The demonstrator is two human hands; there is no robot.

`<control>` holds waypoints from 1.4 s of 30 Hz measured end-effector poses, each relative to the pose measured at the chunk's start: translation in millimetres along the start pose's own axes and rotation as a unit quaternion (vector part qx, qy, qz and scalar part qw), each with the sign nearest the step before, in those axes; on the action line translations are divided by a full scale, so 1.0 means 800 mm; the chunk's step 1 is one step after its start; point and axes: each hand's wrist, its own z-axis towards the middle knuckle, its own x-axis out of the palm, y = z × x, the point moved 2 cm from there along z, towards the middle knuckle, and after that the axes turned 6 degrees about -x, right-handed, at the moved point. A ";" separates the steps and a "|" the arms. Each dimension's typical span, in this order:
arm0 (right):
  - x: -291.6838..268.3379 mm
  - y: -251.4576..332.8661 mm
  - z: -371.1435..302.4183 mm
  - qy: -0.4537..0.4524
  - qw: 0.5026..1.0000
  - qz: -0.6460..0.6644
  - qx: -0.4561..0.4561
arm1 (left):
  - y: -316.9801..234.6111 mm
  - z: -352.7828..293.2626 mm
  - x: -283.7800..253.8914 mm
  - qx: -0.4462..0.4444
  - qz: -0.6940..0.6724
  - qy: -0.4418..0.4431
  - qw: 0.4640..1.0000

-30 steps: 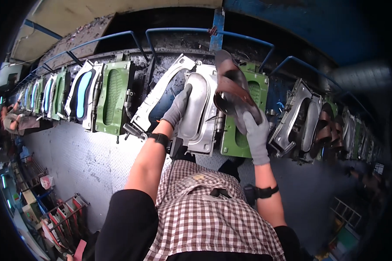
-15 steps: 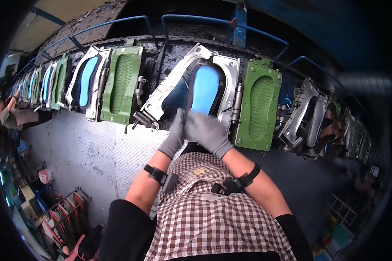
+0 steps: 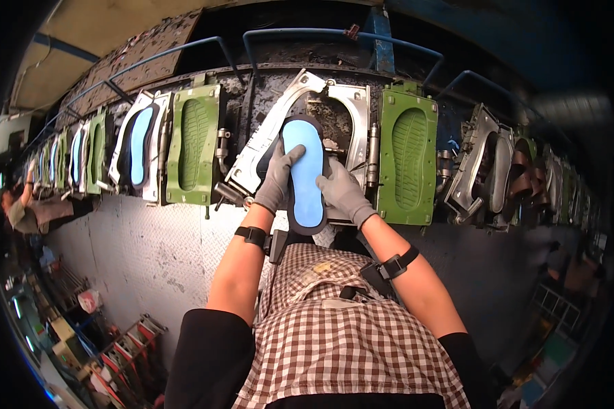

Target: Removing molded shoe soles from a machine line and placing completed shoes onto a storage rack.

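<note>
1. Bench: long, dark, grimy; runs left to right, curved by lens. Row of shoe moulds along its near edge.
2. Floor: grey metal plate, below bench's near edge, scuffed.
3. Blue rail: bent tube, along bench's far side.
4. Other person: far left, by bench's left end, one arm raised toward the moulds. Details too small.
5. Apron: brown-and-white check, on wearer; black sleeves either side.
6. Silver mould: mid-bench, two halves parted, meeting at the far end.
7. Green moulds: one right of silver mould, one left; each has a ribbed sole-shaped hollow.
8. Left silver mould: further toward bench's left end, blue-and-black sole lying in it.
9. Brown sandals: toward bench's right end, among moulds.
10. Held sole: blue face up, black rim, long way pointing from wearer to bench. Over bench's near edge, overlapping silver mould in view; touching it or not, can't tell.
11. Hands, grey gloves: left hand pinches held sole's left side, thumb on blue face; right hand pinches right side, thumb at blue edge. Fingers underneath mostly hidden.
12. Black wristbands: one per forearm.
</note>
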 end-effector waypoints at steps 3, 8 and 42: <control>0.020 -0.004 -0.016 -0.041 0.998 0.037 -0.010 | 0.005 0.011 -0.003 0.053 0.033 0.012 0.998; 0.005 -0.004 -0.037 -0.212 0.969 -0.005 -0.129 | -0.014 0.023 0.037 0.045 0.030 0.084 0.995; -0.599 -0.389 -0.214 -0.375 0.897 0.229 0.054 | 0.261 0.013 0.690 0.115 0.353 -0.006 0.928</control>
